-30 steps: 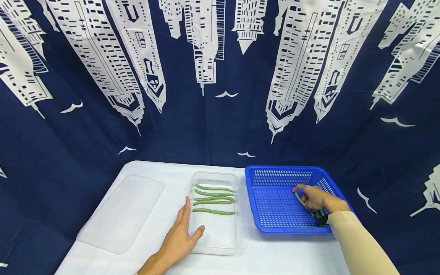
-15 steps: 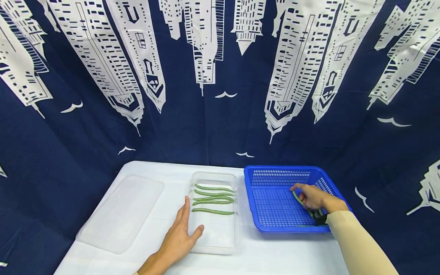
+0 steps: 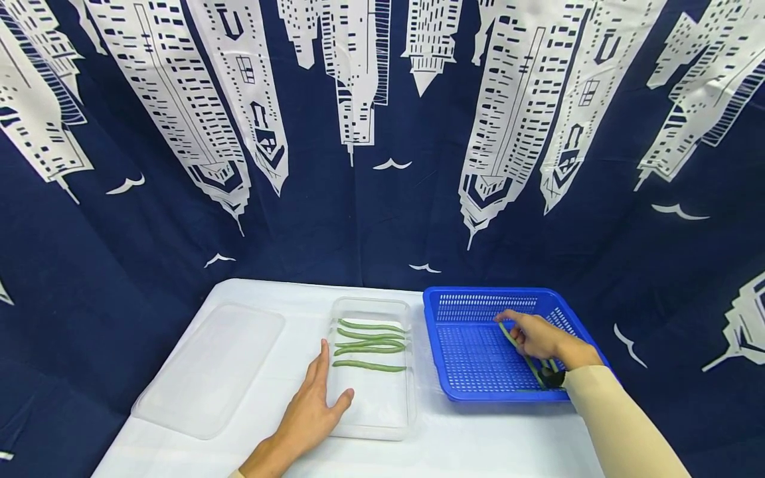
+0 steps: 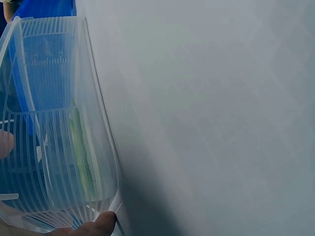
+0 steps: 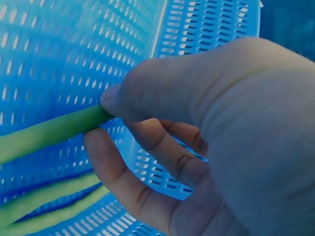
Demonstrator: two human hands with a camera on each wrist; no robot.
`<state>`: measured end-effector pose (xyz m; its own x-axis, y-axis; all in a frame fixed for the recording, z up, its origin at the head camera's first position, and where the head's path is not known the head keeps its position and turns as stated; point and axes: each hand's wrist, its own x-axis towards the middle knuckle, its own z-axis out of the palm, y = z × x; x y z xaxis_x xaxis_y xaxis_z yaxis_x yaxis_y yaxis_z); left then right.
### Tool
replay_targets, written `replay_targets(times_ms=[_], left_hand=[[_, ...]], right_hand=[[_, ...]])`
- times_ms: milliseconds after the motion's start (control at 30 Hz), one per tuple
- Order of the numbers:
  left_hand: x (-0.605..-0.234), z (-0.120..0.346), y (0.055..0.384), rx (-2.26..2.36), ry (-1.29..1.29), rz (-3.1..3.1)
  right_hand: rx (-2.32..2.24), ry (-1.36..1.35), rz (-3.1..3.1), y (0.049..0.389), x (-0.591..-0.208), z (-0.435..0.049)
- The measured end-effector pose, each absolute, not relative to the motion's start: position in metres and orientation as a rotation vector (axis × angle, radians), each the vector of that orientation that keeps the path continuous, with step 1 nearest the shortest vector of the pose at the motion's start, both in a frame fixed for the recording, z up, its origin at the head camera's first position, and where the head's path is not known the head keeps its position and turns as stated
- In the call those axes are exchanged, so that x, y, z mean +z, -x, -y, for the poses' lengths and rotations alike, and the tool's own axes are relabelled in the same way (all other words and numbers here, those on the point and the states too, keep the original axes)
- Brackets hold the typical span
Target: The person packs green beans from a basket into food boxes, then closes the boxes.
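My right hand [image 3: 540, 338] is inside the blue basket [image 3: 472, 358]. In the right wrist view its thumb and index finger pinch one end of a green bean [image 5: 54, 130], which slants off to the left. Two more green beans [image 5: 54, 194] lie below it on the basket's mesh. My left hand [image 3: 307, 408] rests along the left side of a clear plastic container [image 3: 370, 405], fingers extended and thumb over the near part. Several green beans [image 3: 369, 366] lie crosswise in the container's far half. The left wrist view shows a fingertip [image 4: 103, 222] at the container's rim.
A flat translucent lid [image 3: 209, 372] lies on the white table [image 3: 478, 438] to the left. Behind the table hangs a dark blue cloth [image 3: 323, 226] printed with white buildings. The basket stands right of the container, with its walls rising around my right hand.
My right hand has shifted slightly left and up within the basket, the green bean moving with it. The left hand stays at the container, and the beans there lie as before.
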<state>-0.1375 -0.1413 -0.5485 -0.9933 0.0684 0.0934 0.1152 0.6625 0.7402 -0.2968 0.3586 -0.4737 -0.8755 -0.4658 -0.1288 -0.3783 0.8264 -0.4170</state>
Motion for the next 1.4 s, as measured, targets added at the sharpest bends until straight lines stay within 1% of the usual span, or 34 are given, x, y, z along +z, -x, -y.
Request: replay_targets(times_ms=[233, 500, 733, 933, 1267, 1400], left_hand=[[-0.550, 0.141, 0.138, -1.252, 0.162, 2.819], [-0.551, 0.141, 0.141, -1.249, 0.179, 2.810], [-0.552, 0.140, 0.139, -1.215, 0.182, 2.822], [-0.553, 0.141, 0.138, -1.180, 0.190, 2.841], [-0.549, 0.142, 0.137, -1.147, 0.179, 2.839], [-0.549, 0.141, 0.136, -1.148, 0.189, 2.835]], right_hand=[[-0.538, 0.777, -2.843, 0.295, -0.469, -0.348], [-0.537, 0.741, -2.840, 0.291, -0.461, -0.332], [-0.593, 0.844, -2.856, 0.283, -0.457, -0.320], [-0.606, 0.855, -2.852, 0.276, -0.456, -0.307], [-0.589, 1.012, -2.931, 0.264, -0.443, -0.289], [-0.577, 1.033, -2.932, 0.258, -0.438, -0.282]])
